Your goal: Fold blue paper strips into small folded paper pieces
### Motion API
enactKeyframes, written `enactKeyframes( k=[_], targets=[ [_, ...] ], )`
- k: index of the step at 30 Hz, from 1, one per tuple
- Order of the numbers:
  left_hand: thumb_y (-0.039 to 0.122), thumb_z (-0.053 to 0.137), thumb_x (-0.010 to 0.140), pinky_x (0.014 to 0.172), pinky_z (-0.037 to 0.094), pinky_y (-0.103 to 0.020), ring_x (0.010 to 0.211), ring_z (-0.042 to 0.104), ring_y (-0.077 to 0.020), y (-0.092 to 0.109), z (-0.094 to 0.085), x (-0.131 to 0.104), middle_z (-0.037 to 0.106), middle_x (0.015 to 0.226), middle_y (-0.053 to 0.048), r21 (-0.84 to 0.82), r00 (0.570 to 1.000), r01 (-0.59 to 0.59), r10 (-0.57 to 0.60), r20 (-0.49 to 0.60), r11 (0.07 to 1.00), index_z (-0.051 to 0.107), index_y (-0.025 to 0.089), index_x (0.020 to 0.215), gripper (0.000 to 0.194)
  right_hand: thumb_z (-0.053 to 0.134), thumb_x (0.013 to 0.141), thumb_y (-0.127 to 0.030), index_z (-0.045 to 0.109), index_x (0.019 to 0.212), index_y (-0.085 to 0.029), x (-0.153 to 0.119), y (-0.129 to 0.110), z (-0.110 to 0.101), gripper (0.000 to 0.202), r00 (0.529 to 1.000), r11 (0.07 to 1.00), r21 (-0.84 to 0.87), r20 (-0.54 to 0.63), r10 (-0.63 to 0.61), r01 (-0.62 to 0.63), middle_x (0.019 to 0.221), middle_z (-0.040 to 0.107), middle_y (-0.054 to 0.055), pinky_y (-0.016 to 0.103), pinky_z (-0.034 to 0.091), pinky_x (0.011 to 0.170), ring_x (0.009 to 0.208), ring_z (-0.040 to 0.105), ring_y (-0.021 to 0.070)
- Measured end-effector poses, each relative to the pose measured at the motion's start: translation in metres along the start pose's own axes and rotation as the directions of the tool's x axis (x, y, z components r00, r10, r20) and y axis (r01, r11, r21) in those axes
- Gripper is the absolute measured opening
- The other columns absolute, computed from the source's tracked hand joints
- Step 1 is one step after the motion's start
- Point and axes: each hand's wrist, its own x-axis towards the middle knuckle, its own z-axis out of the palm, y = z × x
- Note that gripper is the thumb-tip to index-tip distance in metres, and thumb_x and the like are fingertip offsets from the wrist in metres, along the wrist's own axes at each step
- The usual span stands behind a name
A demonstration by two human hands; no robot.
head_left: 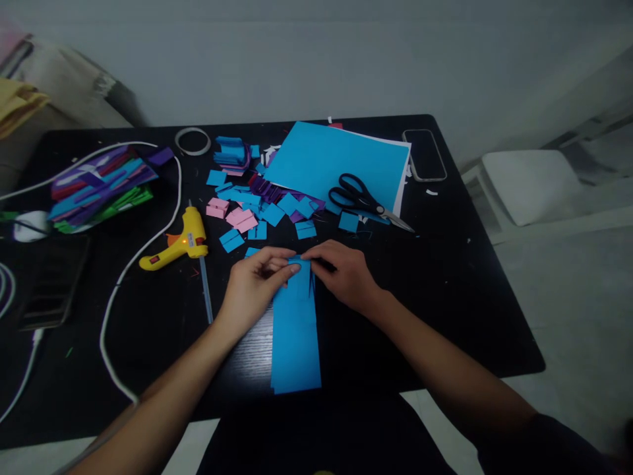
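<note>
A long blue paper strip (297, 343) lies lengthwise on the black table, its near end close to the front edge. At its far end my left hand (260, 277) pinches the paper between thumb and fingers. My right hand (343, 272) grips the same end from the right, fingertips almost meeting the left ones. The far end looks folded or layered there, though my fingers hide part of it. Just beyond my hands lie small folded blue paper pieces (305, 229) and pink ones (241, 219).
Black-handled scissors (363, 199) rest partly on blue paper sheets (341, 155). A yellow glue gun (185, 241) with a glue stick lies left, near a white cable (105, 323). Also there are a phone (425, 155), a tape roll (192, 141) and bundled coloured strips (101, 185).
</note>
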Motion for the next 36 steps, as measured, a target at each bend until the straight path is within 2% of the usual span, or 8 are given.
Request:
enactKeyframes(
  k=[5, 11, 15, 20, 28, 36],
  targets=[
    [0.036, 0.082, 0.083, 0.072, 0.054, -0.024, 0.076, 0.069, -0.0139, -0.006, 0.0, 0.0, 0.074, 0.081, 0.0, 0.169, 0.992, -0.103, 0.114, -0.056, 0.98, 0.081, 0.023, 0.104, 0.025, 0.064, 0.096, -0.009, 0.075, 0.103, -0.021, 0.0, 0.001, 0.001, 0.017, 1.0, 1.0, -0.004, -0.006, -0.01, 0.01, 0.101, 0.08, 0.005, 0.033, 0.059, 0.087, 0.097, 0.074, 0.0194],
    [0.034, 0.086, 0.076, 0.057, 0.054, -0.023, 0.057, 0.065, -0.0121, 0.002, 0.003, 0.002, 0.072, 0.07, 0.002, -0.038, 1.0, 0.023, -0.023, 0.0, 0.999, 0.079, 0.018, 0.1, 0.029, 0.065, 0.095, -0.009, 0.075, 0.102, -0.022, 0.0, 0.002, 0.001, 0.019, 1.0, 1.0, 0.003, -0.015, -0.005, 0.005, 0.101, 0.08, 0.004, 0.033, 0.059, 0.087, 0.096, 0.074, 0.0191],
    [0.035, 0.085, 0.076, 0.053, 0.053, -0.023, 0.054, 0.063, -0.0121, 0.009, 0.002, 0.003, 0.073, 0.069, 0.001, -0.072, 0.997, 0.076, -0.075, 0.012, 0.995, 0.08, 0.017, 0.097, 0.028, 0.064, 0.095, -0.008, 0.076, 0.103, -0.023, 0.0, 0.002, 0.001, 0.02, 1.0, 1.0, 0.01, -0.007, 0.004, -0.004, 0.102, 0.08, 0.004, 0.034, 0.059, 0.088, 0.097, 0.074, 0.0194],
    [0.033, 0.086, 0.075, 0.059, 0.057, -0.024, 0.06, 0.067, -0.0135, 0.01, -0.002, 0.003, 0.076, 0.071, -0.001, -0.113, 0.994, 0.113, -0.112, 0.019, 0.987, 0.081, 0.017, 0.099, 0.029, 0.064, 0.095, -0.007, 0.076, 0.103, -0.021, 0.001, 0.001, 0.001, 0.02, 1.0, 1.0, 0.003, 0.0, 0.011, -0.011, 0.102, 0.08, 0.005, 0.034, 0.059, 0.088, 0.097, 0.074, 0.0197],
    [0.032, 0.087, 0.075, 0.063, 0.055, -0.023, 0.063, 0.067, -0.0131, 0.006, -0.004, 0.003, 0.076, 0.072, 0.0, -0.119, 0.992, 0.129, -0.128, 0.019, 0.984, 0.08, 0.019, 0.101, 0.029, 0.063, 0.095, -0.006, 0.075, 0.103, -0.021, 0.001, 0.001, -0.001, 0.021, 1.0, 1.0, 0.001, 0.006, -0.008, 0.008, 0.102, 0.08, 0.005, 0.034, 0.059, 0.088, 0.097, 0.074, 0.0193],
    [0.031, 0.086, 0.076, 0.069, 0.057, -0.025, 0.069, 0.07, -0.0154, 0.01, -0.005, 0.001, 0.076, 0.073, 0.0, -0.061, 0.994, 0.107, -0.108, -0.022, 0.992, 0.08, 0.019, 0.095, 0.024, 0.064, 0.095, -0.007, 0.076, 0.103, -0.02, 0.001, 0.0, 0.0, 0.02, 0.999, 0.999, 0.009, -0.002, -0.036, 0.036, 0.103, 0.079, 0.006, 0.034, 0.059, 0.089, 0.099, 0.073, 0.0198]
  ],
)
